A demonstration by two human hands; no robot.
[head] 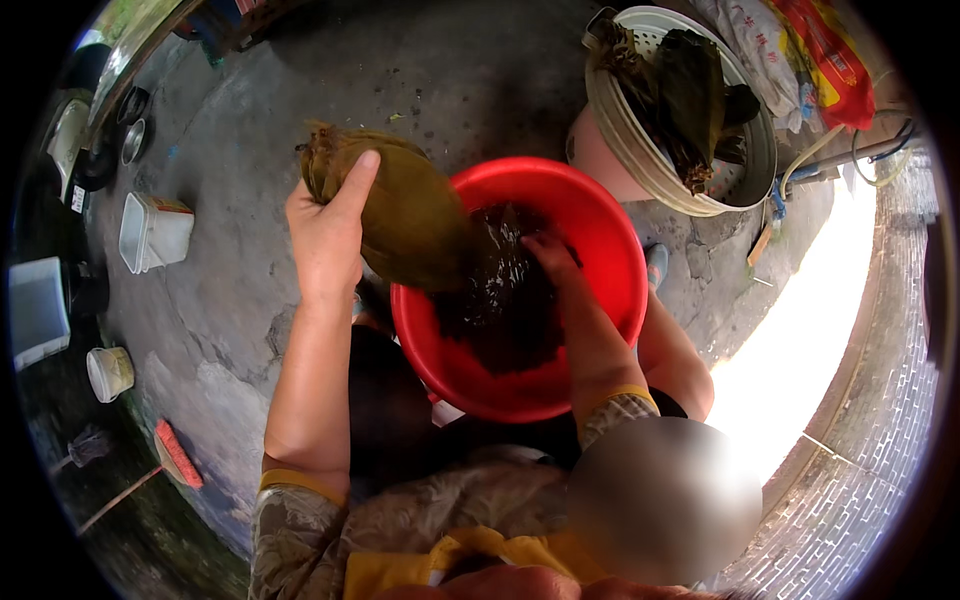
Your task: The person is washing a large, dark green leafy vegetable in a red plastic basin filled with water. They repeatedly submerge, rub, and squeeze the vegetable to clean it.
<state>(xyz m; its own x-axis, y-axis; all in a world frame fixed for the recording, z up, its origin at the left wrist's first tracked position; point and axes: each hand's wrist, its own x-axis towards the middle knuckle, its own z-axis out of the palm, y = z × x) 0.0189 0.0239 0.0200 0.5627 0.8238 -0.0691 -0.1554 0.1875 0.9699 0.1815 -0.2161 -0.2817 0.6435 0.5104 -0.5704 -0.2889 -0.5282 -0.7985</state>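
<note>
A bundle of broad olive-brown leaves (409, 206) is gripped near its stem end by my left hand (334, 232), thumb on top. Its wide end reaches over the rim of a red plastic basin (611, 247) between my legs. Dark water (499, 300) with glints of light lies in the basin. My right hand (551, 255) is down at the water inside the basin; its fingers are partly hidden, so whether they hold anything does not show.
Dark leaf bundles (686, 97) lie in a perforated metal steamer pot (761, 165) on a pink bucket (611, 161), far right. Bags (832, 67) sit beside it. A white tub (161, 232), a small pail (111, 373) and a red broom (178, 454) are on the left.
</note>
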